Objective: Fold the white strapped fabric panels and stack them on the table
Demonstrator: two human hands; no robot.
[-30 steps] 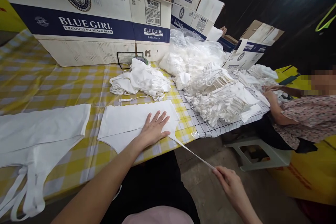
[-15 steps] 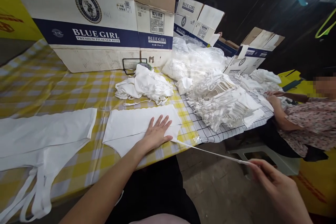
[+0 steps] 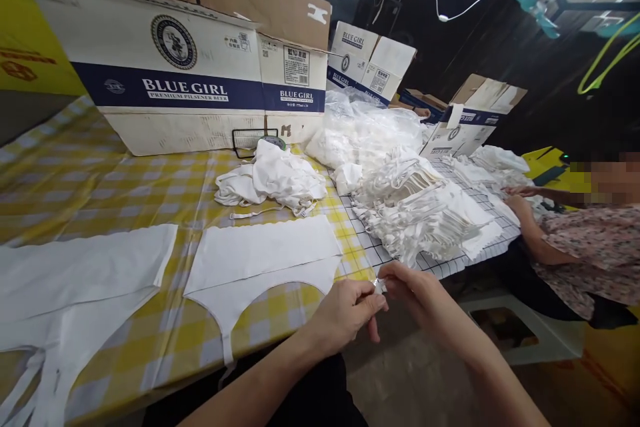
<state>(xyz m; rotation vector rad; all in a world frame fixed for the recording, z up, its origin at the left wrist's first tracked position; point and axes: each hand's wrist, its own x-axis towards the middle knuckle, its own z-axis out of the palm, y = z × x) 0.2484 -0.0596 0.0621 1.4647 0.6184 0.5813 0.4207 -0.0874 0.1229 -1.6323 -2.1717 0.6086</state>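
A white strappy top lies flat on the table in front of me, one of its straps hanging over the near edge. Off the table's edge, my left hand and my right hand meet, both with closed fingers pinching the end of a white strap. Only a small bit of that strap shows between the fingertips; its run to the top is hidden by my left hand. At the left lies a second white top, its straps trailing down toward the edge.
A crumpled white garment pile sits behind the flat top. To the right are a stack of white garments and clear plastic bags. A large beer carton stands at the back. A co-worker sits at the right, hands on white garments.
My left hand has lifted off the top and moved right. My right hand has come back left and up, from stretching the strap out to meeting my left hand at its end.
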